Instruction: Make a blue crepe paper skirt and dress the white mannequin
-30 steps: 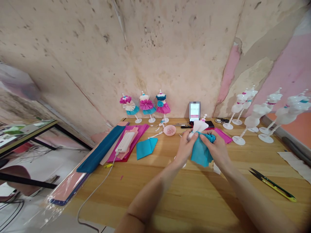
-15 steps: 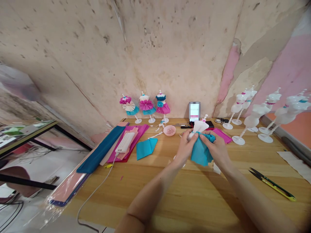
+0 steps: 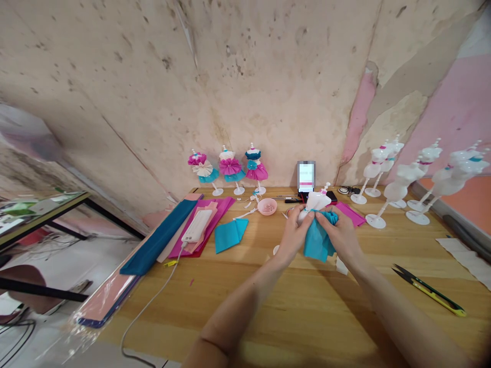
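Note:
A small white dress form [image 3: 316,201] tilts between my hands, its neck knob pointing up and right. My left hand [image 3: 296,231] is closed around its waist, the thumb pressing the top edge of a turquoise crepe paper sheet [image 3: 319,246]. My right hand [image 3: 342,232] pinches the same paper, thumb close to the left thumb, where the edge is gathered against the form. The paper hangs down like a skirt below both thumbs. Fingertips behind the form and paper are hidden.
Three dressed forms [image 3: 231,169] stand by the wall; several bare ones [image 3: 399,184] stand at right. Yellow-handled thread snips [image 3: 429,290] lie at right. Folded turquoise paper [image 3: 230,235], a pink bowl [image 3: 267,207], a white power bank [image 3: 197,226] and a phone [image 3: 306,176] are on the table.
The dress form has tipped slightly to the right, and the paper's lower edge has shifted a little. Both hands keep their hold.

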`<state>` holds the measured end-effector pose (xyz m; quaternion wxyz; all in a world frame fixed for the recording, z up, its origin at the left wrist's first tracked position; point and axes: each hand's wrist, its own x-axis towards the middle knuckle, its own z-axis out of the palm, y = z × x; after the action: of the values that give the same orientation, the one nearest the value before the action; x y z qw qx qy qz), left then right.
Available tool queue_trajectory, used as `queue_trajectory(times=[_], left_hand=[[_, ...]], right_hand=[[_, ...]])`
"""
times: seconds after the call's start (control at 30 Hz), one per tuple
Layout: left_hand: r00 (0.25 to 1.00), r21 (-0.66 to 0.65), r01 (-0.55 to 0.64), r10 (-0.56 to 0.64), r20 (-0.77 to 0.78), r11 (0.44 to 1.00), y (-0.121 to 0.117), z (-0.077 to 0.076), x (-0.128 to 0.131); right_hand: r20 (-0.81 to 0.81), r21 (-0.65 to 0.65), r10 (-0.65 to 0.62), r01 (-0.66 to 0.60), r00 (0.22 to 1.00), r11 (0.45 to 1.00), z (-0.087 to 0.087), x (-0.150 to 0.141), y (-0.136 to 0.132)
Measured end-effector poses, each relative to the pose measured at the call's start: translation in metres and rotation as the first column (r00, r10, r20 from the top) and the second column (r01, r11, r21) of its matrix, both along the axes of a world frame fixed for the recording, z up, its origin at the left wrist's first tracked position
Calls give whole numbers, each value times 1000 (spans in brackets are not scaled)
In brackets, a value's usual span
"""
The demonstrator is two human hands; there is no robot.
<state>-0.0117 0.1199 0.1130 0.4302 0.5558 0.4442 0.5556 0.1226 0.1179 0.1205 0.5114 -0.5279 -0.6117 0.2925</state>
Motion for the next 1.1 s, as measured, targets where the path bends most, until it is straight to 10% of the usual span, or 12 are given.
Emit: queue_trajectory(times=[0.3, 0.53, 1.1], left_hand=[[999, 85, 42, -41, -5, 996, 2, -1, 0], [1000, 172, 21, -19, -16, 985, -3, 3, -2], [989, 139, 144, -140, -41, 980, -1, -1, -10]], right_hand=[[38, 67, -140, 137, 989, 988, -1, 3, 6], [-154, 98, 63, -48, 986, 994, 10, -8, 0], [-225, 52, 117, -108, 967, 993, 4, 1, 4]])
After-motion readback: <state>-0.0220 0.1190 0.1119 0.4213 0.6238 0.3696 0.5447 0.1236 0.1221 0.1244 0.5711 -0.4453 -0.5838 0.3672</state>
